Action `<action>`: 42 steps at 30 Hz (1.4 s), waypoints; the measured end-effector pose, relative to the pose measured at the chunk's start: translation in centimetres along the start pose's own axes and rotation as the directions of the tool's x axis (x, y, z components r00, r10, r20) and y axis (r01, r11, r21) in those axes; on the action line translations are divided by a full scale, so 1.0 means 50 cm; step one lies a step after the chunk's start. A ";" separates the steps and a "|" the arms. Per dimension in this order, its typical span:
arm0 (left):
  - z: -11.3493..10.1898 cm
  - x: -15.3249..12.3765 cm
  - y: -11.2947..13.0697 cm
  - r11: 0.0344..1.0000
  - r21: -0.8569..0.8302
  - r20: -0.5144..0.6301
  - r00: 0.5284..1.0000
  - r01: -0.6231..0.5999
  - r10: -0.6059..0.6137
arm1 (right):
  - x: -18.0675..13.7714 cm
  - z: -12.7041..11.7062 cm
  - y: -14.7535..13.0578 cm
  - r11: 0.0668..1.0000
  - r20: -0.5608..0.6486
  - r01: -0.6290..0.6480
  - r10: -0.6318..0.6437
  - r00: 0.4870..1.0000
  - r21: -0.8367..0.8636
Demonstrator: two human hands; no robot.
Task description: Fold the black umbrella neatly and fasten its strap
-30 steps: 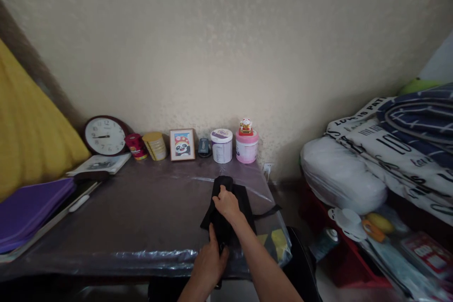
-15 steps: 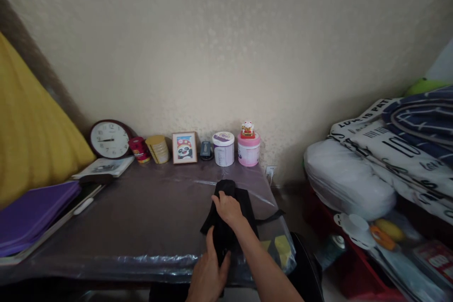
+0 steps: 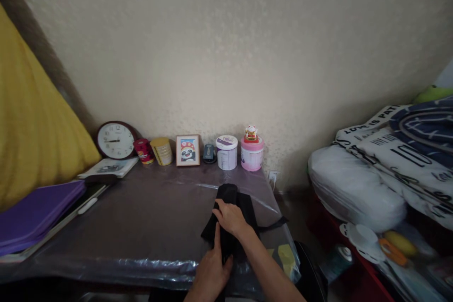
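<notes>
A black cloth item with a strap (image 3: 247, 207), perhaps a bag, lies near the front right of the table. On its upper middle rests my right hand (image 3: 230, 217), the fingers curled over the fabric and partly hidden. My left hand (image 3: 210, 266) is at the near end of the item, by the table's front edge. Its index finger points up along the fabric towards my right thumb, while its thumb lies on the other side with black cloth between them.
Along the wall stand a clock (image 3: 115, 140), two tins, a framed panda picture (image 3: 188, 150), a white tub (image 3: 227, 153) and a pink tub (image 3: 252, 155) topped by a cat figurine. Purple folders (image 3: 38, 214) lie left. A red bin (image 3: 368, 273) and bedding are at right.
My left index finger has slid farther up the cloth, closer to my right hand. My right hand stays on the fabric. The whole view has shifted slightly.
</notes>
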State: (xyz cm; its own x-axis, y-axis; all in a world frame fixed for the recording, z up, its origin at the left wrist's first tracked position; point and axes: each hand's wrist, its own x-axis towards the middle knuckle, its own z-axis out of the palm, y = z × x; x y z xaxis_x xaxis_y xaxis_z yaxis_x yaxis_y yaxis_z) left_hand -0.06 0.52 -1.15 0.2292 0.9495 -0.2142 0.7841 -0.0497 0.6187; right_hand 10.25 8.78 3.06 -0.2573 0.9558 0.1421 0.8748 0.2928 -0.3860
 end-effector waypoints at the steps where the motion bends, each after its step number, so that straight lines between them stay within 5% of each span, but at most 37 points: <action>1: 0.004 0.002 -0.001 1.000 -0.007 0.001 1.000 0.002 -0.002 | -0.011 -0.001 0.004 0.997 -0.021 0.065 -0.064 0.998 0.050; 8: 0.015 0.008 -0.010 1.000 0.004 -0.002 1.000 -0.004 0.004 | -0.098 -0.003 0.041 0.875 -0.196 0.418 -0.378 0.905 0.243; 12: 0.017 0.008 -0.010 0.999 -0.006 0.005 0.999 0.037 -0.037 | -0.081 0.010 0.070 0.888 -0.196 0.423 -0.389 0.900 0.181; 21: 0.017 0.016 -0.005 0.992 0.075 0.034 0.993 0.106 -0.109 | 0.075 0.049 0.146 0.937 -0.214 0.345 -0.327 0.921 0.056; 24: 0.017 0.018 -0.005 0.991 0.067 0.036 0.992 0.117 -0.120 | 0.112 0.055 0.163 0.959 -0.234 0.265 -0.235 0.943 0.103; 27: 0.018 0.017 -0.009 0.993 0.035 0.033 0.993 0.109 -0.110 | 0.128 0.050 0.185 0.966 -0.274 0.079 -0.008 0.962 0.248; 34: 0.013 0.012 -0.018 0.995 -0.093 0.027 0.999 0.046 -0.044 | 0.043 0.021 0.276 0.848 -0.261 -0.246 0.399 0.879 0.469; 42: -0.009 0.009 -0.016 0.981 -0.191 0.021 0.999 0.034 -0.031 | -0.052 0.018 0.251 0.619 -0.024 -0.349 0.511 0.859 0.703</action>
State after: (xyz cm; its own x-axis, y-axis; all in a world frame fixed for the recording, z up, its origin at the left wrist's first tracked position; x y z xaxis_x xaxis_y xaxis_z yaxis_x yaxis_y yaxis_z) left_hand -0.84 1.11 -1.41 0.2171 0.9439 -0.2488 0.6669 0.0427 0.7439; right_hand 21.55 10.01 -2.98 0.2364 0.9702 -0.0533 0.3430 -0.1346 -0.9296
